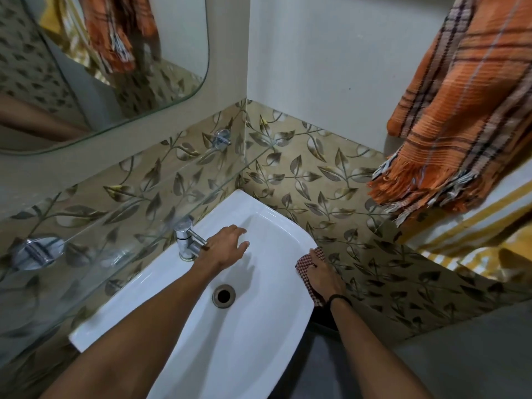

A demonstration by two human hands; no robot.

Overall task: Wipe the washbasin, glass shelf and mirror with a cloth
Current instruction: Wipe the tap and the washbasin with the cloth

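Right hand [325, 279] holds checked cloth [308, 262] against washbasin rim [300, 233]

home bathroom: washbasin [259, 226], mirror [86, 67], hanging towel [460, 110].

An orange plaid towel [466, 105] with a fringed end hangs at the right in front of the white wall [316, 53], above a yellow-striped fabric [475, 226]. Leaf-patterned tiles [331, 168] line the corner. A chrome tap [185, 240] stands upright. The floor [460, 355] is grey.
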